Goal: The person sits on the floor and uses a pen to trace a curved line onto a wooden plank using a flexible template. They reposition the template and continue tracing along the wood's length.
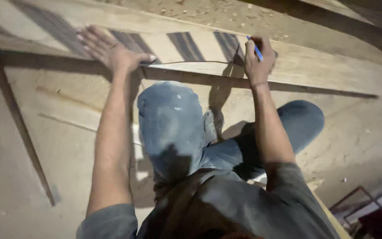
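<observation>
Both of my hands were on the long wooden plank (297, 66) lying across the sandy ground in front of my knees. My left hand (109, 48) lay flat and spread on the board, fingers apart, pinning it down beside a thin curved line (186, 63). My right hand (257, 57) was closed around a blue pencil (255, 48), its tip on the wood. I judged the plank stiff and fairly heavy, rough rather than slippery, unlikely to slide under a flat palm; it seemed best gripped along its long edges.
</observation>
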The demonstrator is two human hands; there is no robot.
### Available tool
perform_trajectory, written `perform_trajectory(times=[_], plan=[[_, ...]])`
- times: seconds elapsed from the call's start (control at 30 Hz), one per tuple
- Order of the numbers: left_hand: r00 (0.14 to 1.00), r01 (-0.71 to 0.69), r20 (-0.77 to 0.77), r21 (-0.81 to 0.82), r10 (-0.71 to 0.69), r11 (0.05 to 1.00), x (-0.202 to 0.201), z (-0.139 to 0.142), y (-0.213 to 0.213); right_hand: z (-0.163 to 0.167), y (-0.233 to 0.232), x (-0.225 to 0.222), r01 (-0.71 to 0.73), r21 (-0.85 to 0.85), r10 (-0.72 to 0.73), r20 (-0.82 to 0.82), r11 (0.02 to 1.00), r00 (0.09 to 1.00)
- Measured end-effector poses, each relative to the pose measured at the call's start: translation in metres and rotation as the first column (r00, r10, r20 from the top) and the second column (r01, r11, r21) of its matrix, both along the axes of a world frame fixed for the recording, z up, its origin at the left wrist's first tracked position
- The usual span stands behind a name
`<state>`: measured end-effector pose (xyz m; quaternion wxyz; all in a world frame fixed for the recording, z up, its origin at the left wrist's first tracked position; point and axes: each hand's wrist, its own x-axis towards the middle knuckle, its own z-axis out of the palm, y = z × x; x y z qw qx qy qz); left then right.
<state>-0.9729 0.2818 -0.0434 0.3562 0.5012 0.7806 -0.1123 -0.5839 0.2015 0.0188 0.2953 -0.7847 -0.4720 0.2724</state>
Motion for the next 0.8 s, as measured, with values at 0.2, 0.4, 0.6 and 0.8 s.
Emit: perform_trajectory(times=[0.2,0.4,0.6,0.8], plan=[[1.000,-0.013,0.012,0.185,0.011,0.983,0.000,-0.016,-0.007,-0.005,-0.043,-0.137,-0.291,-0.048,0.275,-0.212,0.956,0.938],[0.995,0.085,0.009,0.381,-0.095,0.921,-0.007,-0.035,-0.017,-0.016,-0.037,-0.207,-0.430,0.084,0.434,-0.305,0.899,0.847],[0.997,0.066,0.038,0.181,-0.074,0.981,-0.009,-0.041,-0.017,-0.029,-0.027,-0.226,-0.503,0.161,0.528,-0.231,0.849,0.817],[0.997,0.038,0.065,0.180,-0.050,0.983,-0.007,-0.028,-0.016,-0.034,-0.026,-0.224,-0.475,0.186,0.506,-0.195,0.860,0.840]])
